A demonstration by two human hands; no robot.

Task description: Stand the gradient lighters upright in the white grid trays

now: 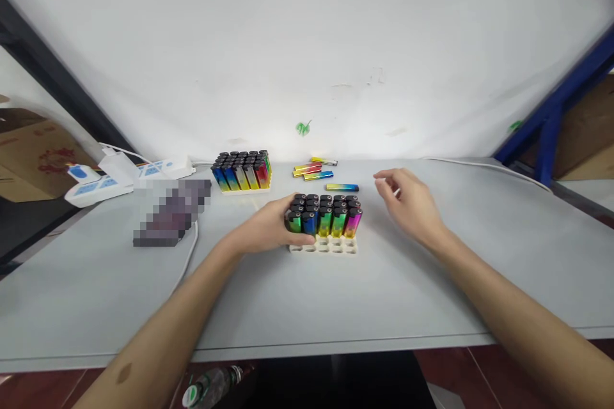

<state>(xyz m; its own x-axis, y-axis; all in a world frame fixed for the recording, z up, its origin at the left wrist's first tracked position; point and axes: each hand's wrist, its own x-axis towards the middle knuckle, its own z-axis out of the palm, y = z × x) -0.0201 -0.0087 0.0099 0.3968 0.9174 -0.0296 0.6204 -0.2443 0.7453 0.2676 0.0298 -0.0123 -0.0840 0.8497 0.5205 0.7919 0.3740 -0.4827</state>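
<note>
Rows of colourful lighters (338,220) with black tops stand upright in a white tray (323,246), whose front slots hold nothing. My left hand (268,227) is wrapped round the left side of this group, its thumb across the front of the green and blue lighters. To the right, my right hand (410,201) is above the table with fingers curled and a gap between thumb and forefinger, nothing in it. A blue and yellow lighter (341,187) lies behind the tray. Several more loose lighters (311,176) lie farther back.
A second tray full of lighters (242,172) stands at the back left. Beyond it are a blurred-out object (175,211), a power strip (110,185) and a white cable (189,255). Another cable (489,166) runs along the back right. A bottle (213,386) is below the table's front edge.
</note>
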